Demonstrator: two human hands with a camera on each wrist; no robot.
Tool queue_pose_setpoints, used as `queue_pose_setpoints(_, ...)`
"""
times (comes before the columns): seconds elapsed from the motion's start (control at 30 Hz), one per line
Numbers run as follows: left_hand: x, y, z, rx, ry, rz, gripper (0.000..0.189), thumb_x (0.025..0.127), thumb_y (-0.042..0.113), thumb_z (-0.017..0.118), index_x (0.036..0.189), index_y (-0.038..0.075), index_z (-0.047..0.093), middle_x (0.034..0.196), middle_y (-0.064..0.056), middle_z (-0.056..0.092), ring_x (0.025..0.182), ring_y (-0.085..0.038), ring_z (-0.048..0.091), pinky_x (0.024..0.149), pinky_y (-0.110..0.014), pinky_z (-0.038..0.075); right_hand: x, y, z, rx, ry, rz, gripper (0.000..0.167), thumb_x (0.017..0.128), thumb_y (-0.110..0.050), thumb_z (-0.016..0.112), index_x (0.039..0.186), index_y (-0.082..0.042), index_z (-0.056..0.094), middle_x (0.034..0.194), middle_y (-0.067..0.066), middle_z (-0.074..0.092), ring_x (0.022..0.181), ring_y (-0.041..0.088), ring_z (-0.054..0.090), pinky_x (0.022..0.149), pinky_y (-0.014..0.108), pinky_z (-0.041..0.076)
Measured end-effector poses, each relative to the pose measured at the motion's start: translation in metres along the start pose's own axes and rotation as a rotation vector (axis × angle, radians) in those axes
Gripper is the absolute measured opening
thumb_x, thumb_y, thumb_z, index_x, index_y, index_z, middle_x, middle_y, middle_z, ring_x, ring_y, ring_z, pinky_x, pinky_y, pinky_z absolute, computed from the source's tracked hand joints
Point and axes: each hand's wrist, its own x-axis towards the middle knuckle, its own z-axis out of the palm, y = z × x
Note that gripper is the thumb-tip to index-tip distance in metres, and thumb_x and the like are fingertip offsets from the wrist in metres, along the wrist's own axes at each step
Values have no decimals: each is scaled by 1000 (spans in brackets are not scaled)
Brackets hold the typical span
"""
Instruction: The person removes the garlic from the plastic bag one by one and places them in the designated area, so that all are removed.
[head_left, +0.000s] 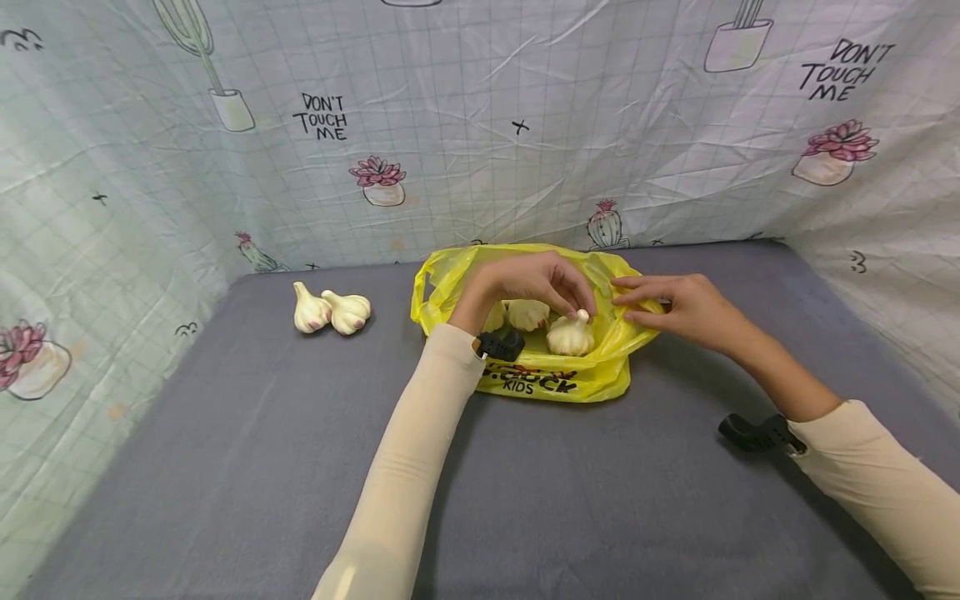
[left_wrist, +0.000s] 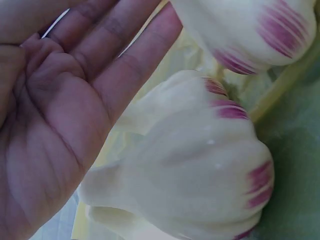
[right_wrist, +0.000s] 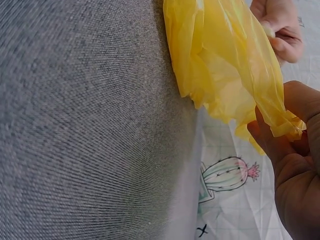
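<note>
A yellow plastic bag (head_left: 555, 387) lies with its mouth spread on the grey table. Over its opening, my left hand (head_left: 536, 279) pinches a garlic bulb (head_left: 570, 336) by its stem. Behind that bulb, another garlic bulb (head_left: 528, 314) sits inside the bag, and part of one more shows beside the left wrist. Close up in the left wrist view, a white bulb with purple streaks (left_wrist: 195, 155) is below the fingers. My right hand (head_left: 693, 310) holds the bag's right rim; in the right wrist view, the yellow plastic (right_wrist: 225, 60) passes between thumb and fingers.
Two garlic bulbs, one upright (head_left: 311, 310) and one leaning against it (head_left: 348, 313), stand on the left of the grey tabletop (head_left: 247, 467). A printed cloth (head_left: 465, 108) hangs behind the table and along both sides.
</note>
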Motion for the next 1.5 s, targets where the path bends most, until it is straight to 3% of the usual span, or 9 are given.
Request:
queue_pose_setpoints(0.27, 6, -1, 4, 91, -81, -12, 20, 95, -2, 69, 114, -6, 73, 112, -11, 74, 103, -17, 69, 94, -34, 54, 2, -1, -1, 5, -1, -19, 25, 89, -11, 79, 114, -12, 79, 131, 11, 68, 53, 1, 40, 50, 22, 37)
queue_pose_setpoints(0.57, 4, -3, 4, 100, -114, 24, 19, 99, 0, 63, 114, -7, 72, 111, -12, 74, 102, -16, 67, 96, -35, 53, 1, 3, 1, 1, -10, -9, 25, 91, -12, 78, 115, -12, 79, 133, 10, 68, 51, 1, 35, 49, 23, 38)
queue_pose_setpoints(0.8, 1, 2, 3, 121, -72, 45, 20, 100, 2, 62, 115, -5, 72, 112, -13, 73, 105, -17, 66, 99, -33, 51, 0, 3, 1, 8, -13, 5, 25, 91, -13, 78, 116, -13, 79, 133, 10, 67, 54, 2, 40, 51, 24, 38)
queue_pose_setpoints(1.0, -3, 4, 3, 142, 20, 67, 20, 100, 0, 62, 116, -5, 72, 113, -15, 72, 109, -18, 66, 101, -32, 50, -2, 4, 0, -11, -8, -9, 25, 91, -12, 78, 115, -12, 79, 132, 10, 68, 55, 2, 41, 51, 23, 38)
queue_pose_setpoints(1.27, -17, 7, 4, 136, 103, 78, 21, 101, 4, 62, 117, -4, 72, 111, -8, 74, 110, -19, 67, 101, -33, 51, -3, 4, 2, -7, -9, -24, 24, 90, -11, 78, 114, -12, 79, 130, 12, 69, 55, 1, 40, 50, 23, 38)
queue_pose_setpoints(1.5, -29, 20, 5, 117, 151, 96, 18, 99, 5, 66, 113, 3, 76, 110, -9, 75, 108, -22, 69, 99, -36, 53, -3, 3, 0, 0, -14, -18, 24, 91, -12, 78, 115, -12, 79, 131, 12, 68, 60, 3, 45, 51, 23, 39)
